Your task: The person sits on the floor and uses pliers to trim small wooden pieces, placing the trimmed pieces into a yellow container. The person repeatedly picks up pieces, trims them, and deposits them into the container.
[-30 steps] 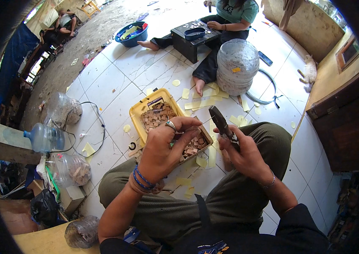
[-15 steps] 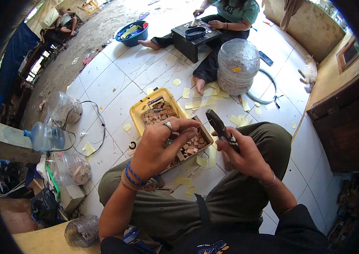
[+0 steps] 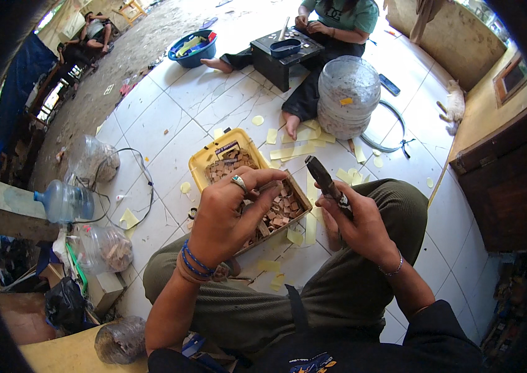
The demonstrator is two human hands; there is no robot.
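Observation:
My right hand [image 3: 363, 227] is wrapped round the handles of a pair of dark pliers [image 3: 322, 175], jaws pointing up and to the left. My left hand [image 3: 223, 214], with a ring and blue bracelets, pinches thumb and forefinger together just left of the pliers. Whatever sits between those fingertips is too small to make out. Below the left hand stands an open box [image 3: 308, 201] of small brown square pieces [image 3: 286, 210]. A yellow tray [image 3: 194, 166] with more such pieces adjoins it on the far side, partly hidden by the left hand.
A co-worker sits beyond at a low black table [image 3: 285, 56] with a blue dish [image 3: 286, 48]. Beside it are a large clear plastic container [image 3: 350, 99], a coil of cable [image 3: 400, 133] and yellow scraps [image 3: 294, 151]. Plastic bottles [image 3: 69, 202] lie at left; a cat [image 3: 454, 107] lies at right.
The thin wire seen between my left fingertips and the pliers no longer shows. The pliers have shifted slightly away from the left hand. The co-worker's hands have come together, the mallet-like tool set down.

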